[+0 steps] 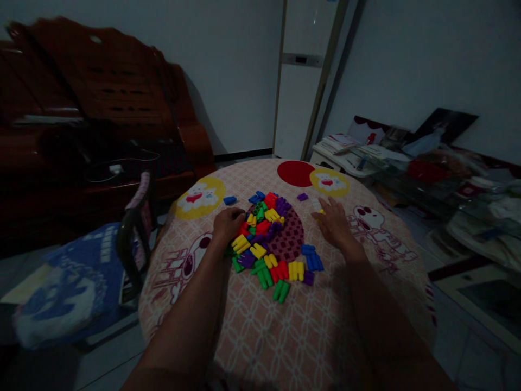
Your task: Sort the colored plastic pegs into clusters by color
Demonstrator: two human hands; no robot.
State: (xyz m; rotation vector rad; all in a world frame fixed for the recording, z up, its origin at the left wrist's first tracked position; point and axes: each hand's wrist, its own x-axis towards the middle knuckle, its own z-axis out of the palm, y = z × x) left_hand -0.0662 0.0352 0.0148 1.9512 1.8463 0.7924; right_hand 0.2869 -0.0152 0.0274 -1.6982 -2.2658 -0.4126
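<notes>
A heap of plastic building blocks (260,250) in red, yellow, green, blue and purple lies in the middle of the round table. My left hand (228,225) is at the heap's left edge, fingers curled together; whatever they hold, if anything, is hidden. To the right of the heap, my right hand (334,221) has its thumb and fingers around a yellow block (321,212), mostly covered by the fingers. A purple block (302,196) lies apart, just left of that hand. Beyond my left hand sits a single blue block (230,200).
A patterned cloth (256,336) covers the table. At the left stands a chair with a blue cloth (77,277), with a wooden bench (114,92) behind it. A cluttered glass-topped cabinet (431,195) is on the right. A tall white appliance (299,103) stands at the back.
</notes>
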